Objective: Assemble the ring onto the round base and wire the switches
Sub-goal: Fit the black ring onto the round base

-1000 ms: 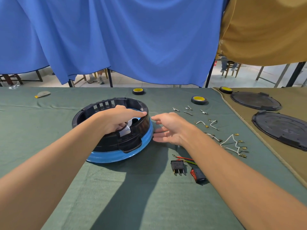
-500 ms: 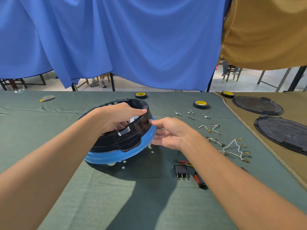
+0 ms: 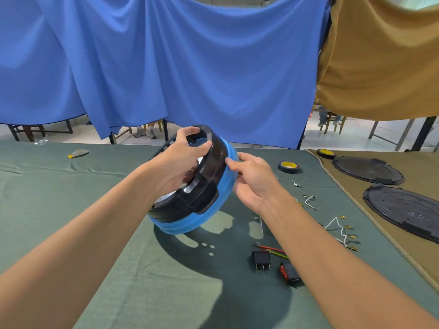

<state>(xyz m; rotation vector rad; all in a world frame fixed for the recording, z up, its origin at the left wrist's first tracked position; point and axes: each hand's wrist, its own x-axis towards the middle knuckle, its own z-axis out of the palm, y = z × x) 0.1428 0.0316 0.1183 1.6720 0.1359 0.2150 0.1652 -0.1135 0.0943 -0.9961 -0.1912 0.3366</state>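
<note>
Our left hand (image 3: 175,160) grips the top rim of the black round base (image 3: 190,203), with fingers curled over the rim and the thumb pressed on the outside wall. Our right hand (image 3: 254,179) holds the blue ring (image 3: 190,225) on its right side, with the thumb on the near edge and the fingers curled behind it. We see the blue ring sitting around the bottom of the black base and touching it. We hold both parts together up in the air, tipped so the open side faces us. They hang above the green table cloth (image 3: 95,233), and a dark shadow lies under them. Near our right arm a black switch (image 3: 261,258) lies on the cloth, with a red switch (image 3: 288,273) just beside it. Red and green wires (image 3: 273,251) lie next to the black switch. Farther right we see white wires (image 3: 337,229) with gold ends. A roll of tape (image 3: 288,166) sits behind our right hand, and small metal bits (image 3: 295,184) lie near it. On the tan cloth (image 3: 344,198) to the right are two black round lids (image 3: 403,210). A big blue curtain (image 3: 166,67) hangs behind the table.
</note>
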